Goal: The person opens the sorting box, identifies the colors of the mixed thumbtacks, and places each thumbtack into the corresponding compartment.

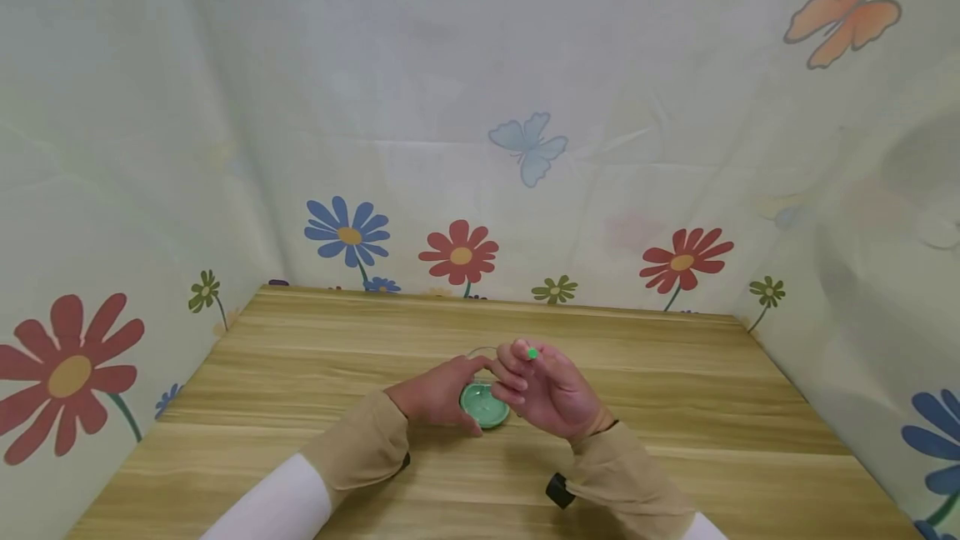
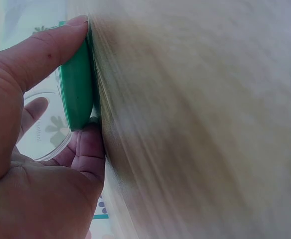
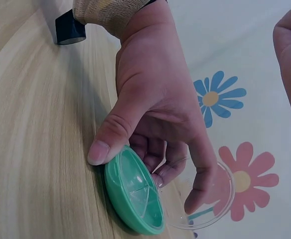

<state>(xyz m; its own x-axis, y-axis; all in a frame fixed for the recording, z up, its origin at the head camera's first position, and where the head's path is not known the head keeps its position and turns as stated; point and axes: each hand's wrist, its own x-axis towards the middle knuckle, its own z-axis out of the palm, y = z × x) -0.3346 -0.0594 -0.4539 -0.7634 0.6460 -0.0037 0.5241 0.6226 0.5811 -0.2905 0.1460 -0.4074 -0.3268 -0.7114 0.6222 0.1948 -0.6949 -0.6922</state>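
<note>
A round green pill box (image 1: pixel 483 407) with clear dividers inside lies low on the table. Its transparent hinged lid (image 3: pixel 231 199) stands flipped up, away from the base. My left hand (image 1: pixel 442 394) grips the box from the left, thumb (image 2: pixel 43 52) on the near rim and the other fingers round the far side. Above and right of the box, my right hand (image 1: pixel 555 398) is raised and pinches a small bright green round piece (image 1: pixel 532 353) between thumb and index finger, the other fingers loosely curled. Only a bent part of that hand shows in the right wrist view.
The wood-grain table (image 1: pixel 360 332) reaches back to a pale curtain (image 1: pixel 420 107) printed with flowers and butterflies, which also closes both sides. Black camera mounts (image 1: pixel 559 491) hang under the tan sleeve cuffs, close to the tabletop.
</note>
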